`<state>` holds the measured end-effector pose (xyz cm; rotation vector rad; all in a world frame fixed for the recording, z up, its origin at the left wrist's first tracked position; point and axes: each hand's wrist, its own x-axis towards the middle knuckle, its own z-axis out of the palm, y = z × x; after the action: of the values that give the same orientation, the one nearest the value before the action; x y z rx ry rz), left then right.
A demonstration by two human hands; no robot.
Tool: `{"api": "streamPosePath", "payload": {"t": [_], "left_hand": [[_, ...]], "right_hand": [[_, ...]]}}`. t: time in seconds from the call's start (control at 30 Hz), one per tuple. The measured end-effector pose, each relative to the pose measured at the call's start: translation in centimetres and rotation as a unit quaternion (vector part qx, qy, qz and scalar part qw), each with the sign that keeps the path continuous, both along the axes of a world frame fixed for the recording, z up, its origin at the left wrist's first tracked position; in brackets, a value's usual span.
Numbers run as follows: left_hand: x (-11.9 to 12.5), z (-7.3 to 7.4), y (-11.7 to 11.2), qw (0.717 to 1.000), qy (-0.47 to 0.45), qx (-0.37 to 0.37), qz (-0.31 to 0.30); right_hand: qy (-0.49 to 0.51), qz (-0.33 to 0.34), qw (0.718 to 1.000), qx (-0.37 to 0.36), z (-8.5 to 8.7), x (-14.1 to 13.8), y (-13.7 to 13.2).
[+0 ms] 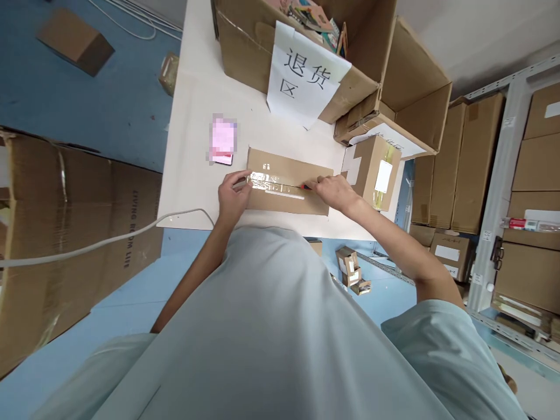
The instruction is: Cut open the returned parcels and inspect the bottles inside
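A flat brown cardboard parcel (286, 175) lies on the white table (196, 116), with a strip of clear tape along its middle seam. My left hand (233, 195) rests on the parcel's left end, fingers curled over the edge and the tape. My right hand (335, 191) is closed around a small red-tipped tool (305, 186) whose point touches the tape line near the parcel's right part.
A blurred pink item (223, 141) lies left of the parcel. A small taped box (377, 169) stands to the right. A big open carton (306, 52) with a paper sign sits behind. A white cable (109, 239) crosses the table's near corner. Shelves of boxes (525, 204) stand at right.
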<state>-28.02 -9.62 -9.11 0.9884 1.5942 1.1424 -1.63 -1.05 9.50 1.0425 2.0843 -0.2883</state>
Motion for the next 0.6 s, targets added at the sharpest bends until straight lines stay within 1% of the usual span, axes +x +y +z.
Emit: {"api": "streamPosePath", "payload": {"t": [0.1,0.17,0.27,0.33,0.47,0.53,0.6], "left_hand": [[0.7,0.3,-0.2,0.999,0.037,0.007,0.023],[1.3,0.5,-0.4,0.997,0.061,0.017,0.037],[2.4,0.7,-0.5,0.994,0.098,0.022,0.050],[2.9,0.9,-0.5,0.990,0.127,0.016,0.058],[3.4,1.5,-0.4,0.980,0.188,0.004,0.068],[3.7,2.0,-0.2,0.969,0.238,0.014,0.060],[4.3,2.5,0.2,0.957,0.286,0.029,0.036]], "right_hand": [[-0.026,-0.017,1.000,0.004,0.3,5.7,-0.2],[-0.028,-0.028,0.999,0.006,0.2,9.2,-0.4],[0.012,-0.050,0.999,0.007,-0.6,13.1,-0.7],[0.045,-0.061,0.997,0.008,-1.5,14.7,-0.8],[0.096,-0.073,0.993,0.002,-3.5,17.0,-0.8],[0.112,-0.078,0.991,0.001,-4.4,17.9,-1.0],[0.128,-0.086,0.988,0.003,-5.3,18.6,-1.4]]}}
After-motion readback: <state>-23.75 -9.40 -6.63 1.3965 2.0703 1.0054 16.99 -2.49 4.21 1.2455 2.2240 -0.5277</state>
